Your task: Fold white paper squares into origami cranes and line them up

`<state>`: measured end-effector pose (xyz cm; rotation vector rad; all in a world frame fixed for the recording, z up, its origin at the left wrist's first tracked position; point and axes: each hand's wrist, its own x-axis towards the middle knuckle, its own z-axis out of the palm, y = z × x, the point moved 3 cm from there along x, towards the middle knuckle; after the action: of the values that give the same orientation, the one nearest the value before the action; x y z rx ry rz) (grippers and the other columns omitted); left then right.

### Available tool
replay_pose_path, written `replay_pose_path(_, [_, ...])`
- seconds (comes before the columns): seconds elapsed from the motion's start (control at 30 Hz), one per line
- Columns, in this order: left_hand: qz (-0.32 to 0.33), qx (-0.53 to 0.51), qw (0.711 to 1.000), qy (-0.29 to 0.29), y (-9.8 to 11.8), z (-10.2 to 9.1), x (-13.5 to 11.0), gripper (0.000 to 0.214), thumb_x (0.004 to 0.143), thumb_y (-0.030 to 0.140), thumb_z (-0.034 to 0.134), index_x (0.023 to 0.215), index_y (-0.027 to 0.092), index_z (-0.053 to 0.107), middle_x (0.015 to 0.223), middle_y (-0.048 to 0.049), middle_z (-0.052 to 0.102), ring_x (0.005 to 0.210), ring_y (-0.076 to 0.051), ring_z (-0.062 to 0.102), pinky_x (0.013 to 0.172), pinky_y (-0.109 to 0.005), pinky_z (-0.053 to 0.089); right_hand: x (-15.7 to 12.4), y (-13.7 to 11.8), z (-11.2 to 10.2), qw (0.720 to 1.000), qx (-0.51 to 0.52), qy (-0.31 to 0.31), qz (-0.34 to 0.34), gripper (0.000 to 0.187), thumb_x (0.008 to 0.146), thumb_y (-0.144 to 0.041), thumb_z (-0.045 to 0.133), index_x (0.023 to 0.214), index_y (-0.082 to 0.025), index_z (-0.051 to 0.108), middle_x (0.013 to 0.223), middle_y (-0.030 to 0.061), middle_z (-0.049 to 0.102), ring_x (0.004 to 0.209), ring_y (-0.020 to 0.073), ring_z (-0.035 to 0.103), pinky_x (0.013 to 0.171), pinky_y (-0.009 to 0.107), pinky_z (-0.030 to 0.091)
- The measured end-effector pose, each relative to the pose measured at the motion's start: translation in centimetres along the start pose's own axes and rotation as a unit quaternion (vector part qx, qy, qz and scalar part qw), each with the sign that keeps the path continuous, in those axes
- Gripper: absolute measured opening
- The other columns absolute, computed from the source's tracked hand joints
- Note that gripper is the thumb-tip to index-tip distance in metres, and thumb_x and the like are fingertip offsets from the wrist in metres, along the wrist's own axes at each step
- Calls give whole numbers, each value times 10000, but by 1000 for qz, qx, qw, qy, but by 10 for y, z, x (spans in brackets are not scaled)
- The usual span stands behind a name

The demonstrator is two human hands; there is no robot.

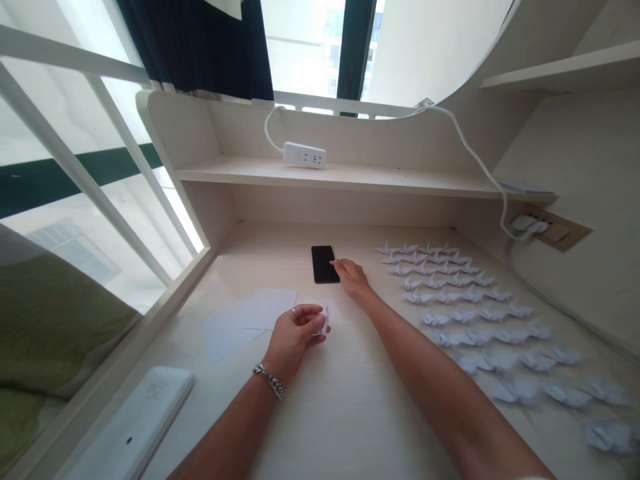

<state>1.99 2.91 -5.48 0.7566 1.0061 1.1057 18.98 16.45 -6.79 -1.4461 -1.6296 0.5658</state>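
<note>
My left hand (293,333), with a ring and a metal bracelet, pinches a small folded white paper piece (325,321) just above the desk (345,400). My right hand (351,277) reaches forward, its fingers stretched out and touching the right edge of a black phone (325,264) that lies flat on the desk. Several white folded paper cranes (465,313) lie in rows on the right side of the desk.
Loose white paper sheets (245,320) lie left of my left hand. A white flat device (135,423) sits at the desk's front left. A white power strip (305,155) rests on the shelf above, its cable running to a wall socket (547,228) on the right.
</note>
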Motion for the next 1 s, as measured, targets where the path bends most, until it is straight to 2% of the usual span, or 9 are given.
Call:
replay_pose_path(0.17, [-8,-13,1000,10,-1,-5,3,438,562,313,875,863,129,616,712,-36,676,660,-153,671,553,-217,501,30,2,17,998,-23,22,45,378,842,-546,542,885,-238,756,1168,113,658,1235,322,467,1064,492,268])
replay_pose_path(0.23, [-6,-19,1000,10,-2,-7,5,431,563,310,874,861,133,618,704,-33,673,659,-153,670,551,-216,500,33,3,16,998,-17,26,51,413,852,-554,514,876,-217,753,1142,135,667,1206,333,494,1045,506,286])
replay_pose_path(0.3, [-4,-25,1000,10,-1,-7,5,427,559,300,877,857,135,618,698,-30,672,657,-151,669,554,-216,502,29,2,10,999,-1,29,44,455,879,-559,453,878,-209,742,1073,129,695,1124,299,567,1002,455,356])
replay_pose_path(0.4, [2,-30,1000,7,0,-6,4,419,560,293,876,848,133,618,698,-33,674,660,-147,667,558,-213,501,2,-7,-3,998,28,45,40,499,917,-532,356,945,-189,717,1033,116,708,996,248,638,890,382,453])
replay_pose_path(0.47, [8,-34,999,4,2,-3,3,418,554,291,878,842,132,620,700,-36,676,664,-149,668,556,-212,497,-28,-21,-13,995,87,41,37,408,887,-483,448,987,-176,698,978,99,718,890,227,659,815,360,490])
replay_pose_path(0.57, [24,-48,999,1,5,1,-2,425,532,276,886,839,132,629,694,-29,675,665,-152,671,567,-217,499,-80,-48,-23,987,157,-7,10,273,806,-392,614,952,-180,704,896,72,725,814,211,661,742,330,515])
replay_pose_path(0.7, [47,-53,997,-11,8,7,-7,406,532,250,885,833,135,638,709,-25,687,677,-145,669,591,-223,506,-129,-70,-35,981,192,14,15,182,786,-320,656,893,-182,709,886,70,724,763,196,661,704,316,529])
replay_pose_path(0.8, [55,-47,997,-21,7,10,-8,369,551,237,877,819,135,644,728,-22,693,673,-125,654,609,-229,513,-143,-73,-38,981,193,26,9,153,782,-304,668,874,-189,710,889,71,723,780,202,663,711,323,530])
replay_pose_path(1.0, [59,-24,998,-27,5,14,-9,371,542,248,879,815,134,655,719,-22,691,665,-122,637,616,-243,509,-143,-73,-36,978,208,18,-6,126,775,-287,675,852,-192,702,849,60,717,756,196,655,699,322,531])
